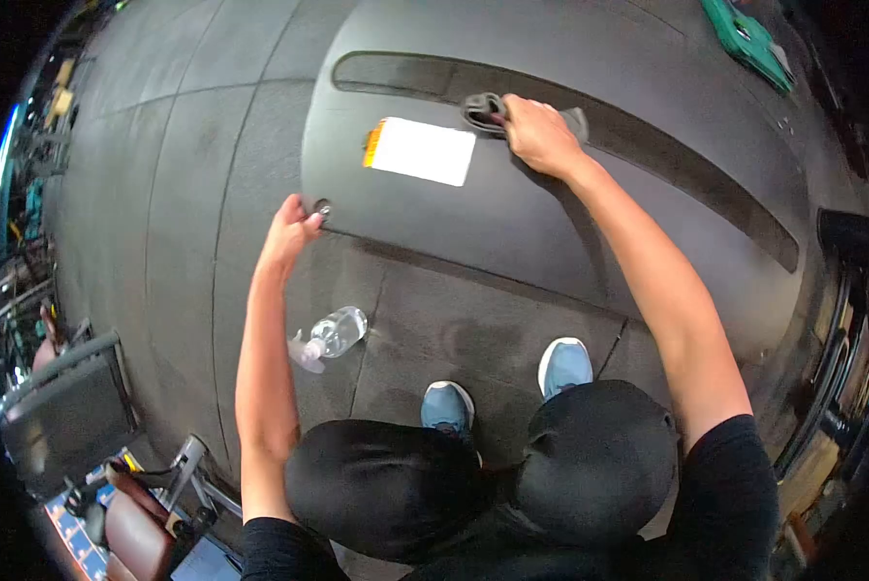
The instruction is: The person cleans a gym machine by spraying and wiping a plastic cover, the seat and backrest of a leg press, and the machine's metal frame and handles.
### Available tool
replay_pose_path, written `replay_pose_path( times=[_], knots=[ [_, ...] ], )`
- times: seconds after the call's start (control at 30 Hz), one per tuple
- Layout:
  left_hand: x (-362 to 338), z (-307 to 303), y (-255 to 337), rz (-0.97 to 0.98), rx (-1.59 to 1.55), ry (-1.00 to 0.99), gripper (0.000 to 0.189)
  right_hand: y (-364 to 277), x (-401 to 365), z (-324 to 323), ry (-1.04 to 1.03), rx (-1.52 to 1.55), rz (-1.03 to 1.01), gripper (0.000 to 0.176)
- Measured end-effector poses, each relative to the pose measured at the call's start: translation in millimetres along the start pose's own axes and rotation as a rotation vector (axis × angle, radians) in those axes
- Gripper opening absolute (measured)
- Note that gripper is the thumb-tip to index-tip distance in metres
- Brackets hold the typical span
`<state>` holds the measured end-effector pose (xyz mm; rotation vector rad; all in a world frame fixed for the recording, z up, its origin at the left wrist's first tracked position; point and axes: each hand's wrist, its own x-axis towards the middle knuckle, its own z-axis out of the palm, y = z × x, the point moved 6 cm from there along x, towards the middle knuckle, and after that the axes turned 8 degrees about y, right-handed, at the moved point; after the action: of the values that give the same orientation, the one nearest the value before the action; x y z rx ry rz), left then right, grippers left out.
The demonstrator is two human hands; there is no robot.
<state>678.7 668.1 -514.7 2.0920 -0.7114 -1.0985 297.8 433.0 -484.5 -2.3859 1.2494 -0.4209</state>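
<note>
Fingers of the right hand [536, 131] clench a dark cloth [483, 108] on the black mat [512, 223] (a damp-looking streak [648, 145] crosses it); the left hand [287, 232] pinches the mat's near edge. From this crouch, a shifting foot could kick the spray bottle [333, 336] lying on the floor [192, 194].

The person is dressed in black. A short black sleeve covers the upper arm on the right [735, 484], and a matching one shows at the near left edge [272, 550]. Both seem to belong to one plain T-shirt, though the wide lens bends the near edge too much to be sure. Below the sleeves the arms are bare down to the left hand [289, 232] and the right hand [536, 136]. Smooth black trousers [589, 455] with no visible markings fill the near middle. Beyond them are two blue shoes, the left shoe [446, 407] and the right shoe [563, 366], each with a white-rimmed toe.
</note>
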Motion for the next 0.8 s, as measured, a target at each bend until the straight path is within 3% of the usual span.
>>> replay_pose_path(
  times=[0.03,0.13,0.23,0.3,0.4,0.43,0.5,0.63,0.67,0.73,0.77,0.8],
  knots=[
    [-4.2,6.2,5.1,0.016,0.014,-0.086,0.056,-17.7,24.1,19.0,0.015,0.078,-0.032,0.020],
    [-8.1,8.9,8.3,0.002,-0.054,-0.038,0.046,-77.2,92.1,63.6,-0.081,0.151,-0.069,0.031],
    [-11.4,13.6,14.1,0.030,-0.078,-0.043,0.048,-140.6,142.0,78.5,-0.202,0.160,-0.124,0.031],
    [-12.6,14.6,18.4,0.051,-0.109,-0.050,0.049,-180.0,161.9,86.6,-0.164,0.155,-0.152,0.028],
    [-9.6,12.3,15.2,0.065,-0.127,-0.013,0.051,-184.8,187.7,126.7,0.004,0.146,0.252,0.028],
    [-6.7,14.5,11.2,0.058,-0.134,-0.045,0.051,-188.1,194.9,134.9,-0.001,0.140,0.245,0.028],
    [-3.8,16.2,13.8,0.060,-0.146,-0.069,0.051,-178.8,208.8,137.5,0.193,0.267,0.484,0.028],
    [-7.6,16.3,16.9,0.036,-0.095,-0.065,0.046,-177.3,201.0,117.4,0.325,0.728,0.897,0.027],
    [-7.7,16.7,15.3,0.043,-0.127,-0.061,0.045,-176.0,199.3,125.1,0.322,0.727,0.897,0.027],
    [-5.3,18.1,15.8,0.054,-0.160,-0.056,0.045,-176.4,206.3,132.7,0.403,0.435,0.630,0.030],
    [-5.4,18.6,14.0,0.043,-0.160,-0.055,0.046,-170.5,196.7,139.0,0.402,0.434,0.635,0.030],
    [-5.2,18.0,13.4,0.035,-0.162,-0.051,0.046,-177.2,188.1,135.4,0.353,0.341,0.418,0.032]
  ],
)
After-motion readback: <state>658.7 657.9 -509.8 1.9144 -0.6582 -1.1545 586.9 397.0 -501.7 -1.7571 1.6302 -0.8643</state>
